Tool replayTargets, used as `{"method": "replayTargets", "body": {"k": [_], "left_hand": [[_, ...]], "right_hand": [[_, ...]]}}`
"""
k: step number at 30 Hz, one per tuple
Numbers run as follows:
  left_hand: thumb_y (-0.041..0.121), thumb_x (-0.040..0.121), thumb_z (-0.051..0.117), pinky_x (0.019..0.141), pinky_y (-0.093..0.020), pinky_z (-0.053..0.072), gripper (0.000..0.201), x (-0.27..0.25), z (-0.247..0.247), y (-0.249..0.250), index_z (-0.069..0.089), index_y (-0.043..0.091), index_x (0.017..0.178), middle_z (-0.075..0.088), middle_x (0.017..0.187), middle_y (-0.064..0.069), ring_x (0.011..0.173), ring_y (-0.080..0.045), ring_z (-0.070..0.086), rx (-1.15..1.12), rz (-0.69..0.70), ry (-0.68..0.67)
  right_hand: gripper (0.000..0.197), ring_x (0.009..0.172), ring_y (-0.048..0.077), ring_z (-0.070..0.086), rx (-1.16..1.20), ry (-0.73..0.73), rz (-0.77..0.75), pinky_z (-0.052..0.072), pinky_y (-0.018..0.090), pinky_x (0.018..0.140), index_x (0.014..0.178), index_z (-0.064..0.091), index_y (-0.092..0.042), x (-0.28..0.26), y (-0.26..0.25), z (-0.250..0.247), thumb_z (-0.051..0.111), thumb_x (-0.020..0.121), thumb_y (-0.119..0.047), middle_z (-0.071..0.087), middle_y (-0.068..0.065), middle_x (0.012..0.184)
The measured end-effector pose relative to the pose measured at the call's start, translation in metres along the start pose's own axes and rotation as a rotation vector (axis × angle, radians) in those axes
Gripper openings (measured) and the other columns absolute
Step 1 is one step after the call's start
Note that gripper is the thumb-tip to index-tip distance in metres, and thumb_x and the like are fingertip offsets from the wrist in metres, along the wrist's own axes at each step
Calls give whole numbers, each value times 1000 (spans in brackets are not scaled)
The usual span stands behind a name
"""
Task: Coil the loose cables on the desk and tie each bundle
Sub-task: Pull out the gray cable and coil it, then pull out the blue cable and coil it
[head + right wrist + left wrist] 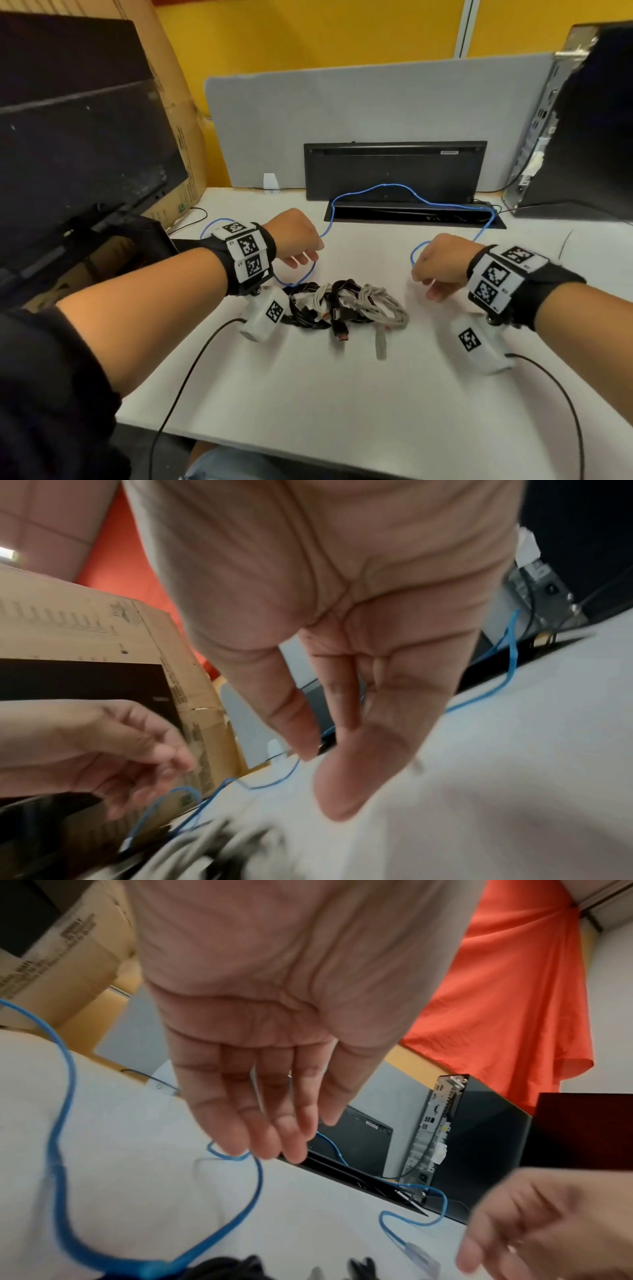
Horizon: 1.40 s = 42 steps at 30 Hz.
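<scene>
A long blue cable (383, 186) lies loose across the white desk (342, 394), looping from the left side over the cable slot to the right. My left hand (301, 258) hovers over its left loop with relaxed fingers; in the left wrist view the fingertips (236, 1142) hang just above the blue cable (257, 1185), gripping nothing. My right hand (428, 287) hangs with straight fingers (298, 723) near the cable's clear plug end (421, 1259) and holds nothing. A pile of black and grey coiled cables (342, 305) lies between my hands.
A black keyboard (394, 171) leans upright against the grey divider (342, 113), behind an open cable slot (411, 214). A monitor (68, 154) and cardboard box (178, 120) stand at left, a PC tower (582, 120) at right. Black camera leads trail off the front edge.
</scene>
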<state>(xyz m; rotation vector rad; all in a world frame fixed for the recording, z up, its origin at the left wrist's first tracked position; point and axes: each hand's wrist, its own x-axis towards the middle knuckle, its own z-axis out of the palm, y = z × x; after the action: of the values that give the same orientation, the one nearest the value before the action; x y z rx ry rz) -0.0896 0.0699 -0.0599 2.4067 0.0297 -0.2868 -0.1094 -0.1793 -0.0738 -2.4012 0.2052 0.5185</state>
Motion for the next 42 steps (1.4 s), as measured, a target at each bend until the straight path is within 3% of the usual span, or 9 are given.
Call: {"method": "replayTargets", "body": {"k": [7, 12, 17, 22, 24, 27, 30, 38, 42], "left_hand": [[18, 92, 61, 56, -20, 56, 15, 13, 32, 54, 73, 10, 92, 73, 78, 0, 63, -8, 65, 70, 321, -42], [13, 91, 59, 57, -24, 57, 15, 25, 55, 87, 73, 9, 95, 73, 84, -4, 64, -10, 64, 137, 379, -80], [5, 93, 57, 66, -29, 58, 20, 30, 65, 99, 70, 11, 106, 70, 106, -8, 87, -22, 67, 217, 419, -98], [8, 89, 65, 94, -30, 45, 49, 32, 65, 107, 54, 23, 134, 56, 135, 3, 117, -16, 55, 440, 582, -164], [10, 88, 68, 95, -32, 46, 40, 30, 63, 115, 58, 19, 126, 64, 121, 1, 109, -13, 59, 318, 682, -185], [14, 91, 64, 86, -39, 50, 7, 28, 54, 135, 66, 12, 97, 71, 92, -1, 89, -18, 65, 137, 736, -142], [13, 94, 57, 89, -41, 51, 18, 31, 47, 148, 68, 6, 81, 65, 67, 1, 82, -27, 65, 22, 735, -59], [22, 101, 44, 55, -20, 41, 35, 64, 22, 141, 60, 17, 70, 47, 58, 5, 53, -9, 44, 6, 594, 61], [25, 102, 44, 50, -16, 35, 35, 73, -2, 125, 61, 16, 73, 48, 62, 3, 53, -8, 42, 79, 527, 164]], "right_hand": [[45, 71, 32, 73, -242, 112, 4, 61, 48, 69, 83, 65, -1, 42, 5, -32, 80, 72, -42, 73, 17, 82], [59, 54, 15, 63, -469, 113, 35, 47, 24, 52, 65, 61, -20, 69, 4, -14, 71, 54, -76, 67, -3, 55], [23, 78, 22, 61, -624, 74, -45, 47, 29, 67, 89, 56, -18, 72, 6, -7, 61, 85, -40, 62, 2, 81], [26, 56, 14, 52, -526, 61, -198, 44, 25, 55, 100, 64, -6, 38, -4, -34, 43, 97, -23, 60, 3, 73], [30, 58, 13, 52, -514, 77, -351, 41, 21, 55, 107, 65, -5, 14, -10, -56, 39, 101, -20, 65, 4, 80], [33, 61, 11, 49, -358, 223, -499, 38, 22, 55, 81, 61, -14, -21, -9, -96, 39, 103, -26, 55, -3, 68], [34, 62, 13, 49, -268, 478, -552, 34, 26, 55, 69, 58, -20, -43, 6, -140, 44, 100, -25, 51, -4, 64], [36, 58, 18, 51, 56, 1059, -251, 32, 25, 50, 76, 65, -7, -73, 90, -227, 46, 99, -27, 57, 7, 65], [34, 66, 32, 56, 200, 1142, 59, 42, 32, 61, 83, 66, 1, -86, 143, -253, 49, 97, -26, 61, 17, 73]]}}
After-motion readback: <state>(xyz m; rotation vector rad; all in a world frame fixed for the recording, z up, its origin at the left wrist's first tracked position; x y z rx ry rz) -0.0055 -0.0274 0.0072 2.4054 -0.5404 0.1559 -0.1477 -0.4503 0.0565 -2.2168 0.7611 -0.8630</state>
